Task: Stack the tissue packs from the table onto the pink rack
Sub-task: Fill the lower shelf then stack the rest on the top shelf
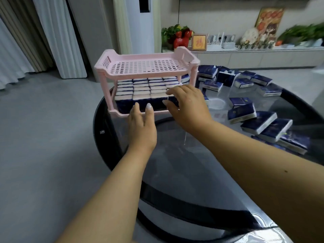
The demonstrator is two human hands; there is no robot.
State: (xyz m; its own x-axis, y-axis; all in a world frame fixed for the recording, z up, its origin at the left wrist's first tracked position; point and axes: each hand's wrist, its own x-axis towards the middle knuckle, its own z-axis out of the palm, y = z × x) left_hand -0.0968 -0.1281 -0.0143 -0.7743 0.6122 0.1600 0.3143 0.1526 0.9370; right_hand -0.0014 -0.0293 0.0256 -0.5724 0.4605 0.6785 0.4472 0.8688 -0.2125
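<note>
The left hand (142, 127) lies flat with straight fingers touching the front edge of the pink rack (147, 67), at twelve o'clock. The right hand (187, 106), fingers spread, presses the packed lower shelf. The loose tissue packs (249, 113) lie at two o'clock, long sides mostly crosswise, nearer the right hand.

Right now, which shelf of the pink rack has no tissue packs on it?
The top shelf: bare perforated pink plastic, while the bottom shelf is packed with tissue packs.
</note>
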